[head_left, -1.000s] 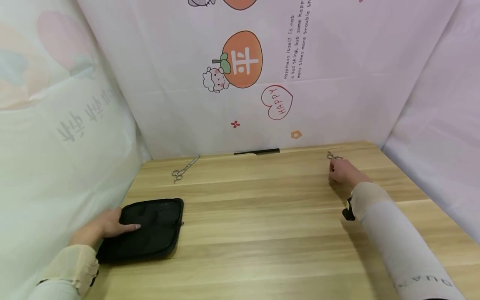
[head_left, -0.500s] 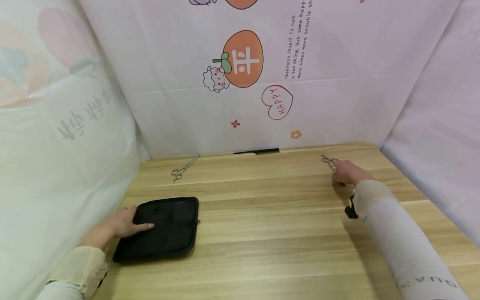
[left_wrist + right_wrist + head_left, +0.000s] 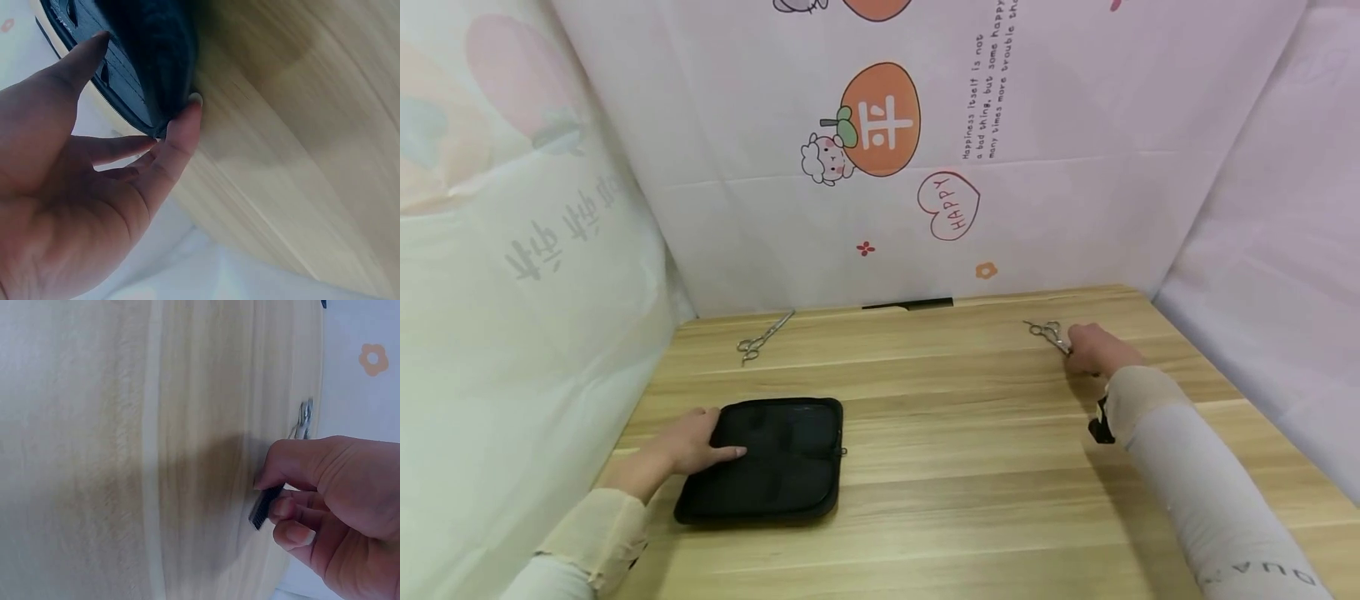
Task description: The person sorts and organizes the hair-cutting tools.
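Head view: left hand grips the black zippered case, thumb on top, likely for control; right hand pinches scissors (seemingly by the blades, leaving loops free).

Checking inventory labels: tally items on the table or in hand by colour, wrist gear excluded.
Black: 3 (case, comb-like strip at the back, toothed piece in the right hand)
Silver: 2 (left scissors, right scissors)
Total: 5

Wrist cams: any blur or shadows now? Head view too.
Right wrist: hairdressing scissors blurred, broad shadow on the wood-grain table beside the right hand; left wrist: black zippered case soft, its folds murky; head: shadow on the table alongside the right sleeve.
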A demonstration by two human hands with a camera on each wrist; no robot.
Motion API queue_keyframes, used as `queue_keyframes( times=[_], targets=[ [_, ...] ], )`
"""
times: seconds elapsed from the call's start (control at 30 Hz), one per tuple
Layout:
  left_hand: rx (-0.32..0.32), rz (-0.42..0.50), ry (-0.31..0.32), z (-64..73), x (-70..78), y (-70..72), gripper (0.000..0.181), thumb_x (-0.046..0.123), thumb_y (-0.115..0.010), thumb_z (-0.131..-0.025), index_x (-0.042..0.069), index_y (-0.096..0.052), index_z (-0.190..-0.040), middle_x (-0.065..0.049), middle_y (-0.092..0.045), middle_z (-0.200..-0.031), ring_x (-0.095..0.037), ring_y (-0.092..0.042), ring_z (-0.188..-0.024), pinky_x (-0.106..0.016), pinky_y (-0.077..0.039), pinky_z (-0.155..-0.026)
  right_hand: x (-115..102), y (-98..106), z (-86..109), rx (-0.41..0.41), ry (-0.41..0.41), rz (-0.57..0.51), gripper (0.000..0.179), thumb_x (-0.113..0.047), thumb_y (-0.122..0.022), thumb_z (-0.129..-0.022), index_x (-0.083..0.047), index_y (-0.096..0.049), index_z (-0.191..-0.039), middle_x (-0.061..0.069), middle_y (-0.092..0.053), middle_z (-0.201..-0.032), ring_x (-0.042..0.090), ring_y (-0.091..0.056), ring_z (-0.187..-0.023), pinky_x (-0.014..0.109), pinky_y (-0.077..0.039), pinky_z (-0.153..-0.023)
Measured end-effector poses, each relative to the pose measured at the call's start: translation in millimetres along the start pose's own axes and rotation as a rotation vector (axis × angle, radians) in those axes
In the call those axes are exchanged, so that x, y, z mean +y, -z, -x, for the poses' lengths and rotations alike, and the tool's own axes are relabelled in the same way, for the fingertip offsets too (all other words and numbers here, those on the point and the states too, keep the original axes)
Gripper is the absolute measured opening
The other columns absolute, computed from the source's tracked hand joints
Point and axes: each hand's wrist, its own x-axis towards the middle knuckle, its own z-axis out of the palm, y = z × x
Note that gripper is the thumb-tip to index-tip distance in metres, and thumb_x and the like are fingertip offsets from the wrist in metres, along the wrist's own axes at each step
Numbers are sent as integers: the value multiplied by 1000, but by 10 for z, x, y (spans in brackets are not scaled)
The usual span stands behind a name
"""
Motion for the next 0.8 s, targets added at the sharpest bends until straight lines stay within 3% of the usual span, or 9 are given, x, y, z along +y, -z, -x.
queue_keyframes(
  times=[0.37, 0.6, 0.8],
  targets=[
    [44, 14, -53, -185, 229, -126, 82, 40, -77, -91, -20, -46, -137, -39, -56, -129, -52, -55, -122, -59, -46, -101, 85, -6, 21, 52, 52, 72, 18, -8, -70, -82, 0, -54, -83, 14, -59, -81, 29, -53, -73, 43, -48, -66],
    [83, 29, -99, -340, 462, -216, 75, 40, -78, -91, -15, -53, -134, -32, -62, -126, -47, -59, -119, -56, -48, -100, 94, -18, 45, 47, 88, 93, 16, -6, -62, -95, -1, -54, -81, 12, -56, -76, 25, -51, -67, 37, -44, -60],
    [108, 95, -113, -431, 668, -278, 70, 36, -81, -89, -14, -55, -132, -30, -64, -123, -44, -61, -117, -54, -50, -99, 36, -74, 60, 41, 138, 38, 17, -3, -62, -98, 2, -59, -83, 11, -57, -73, 22, -57, -61, 32, -49, -51]
  ],
)
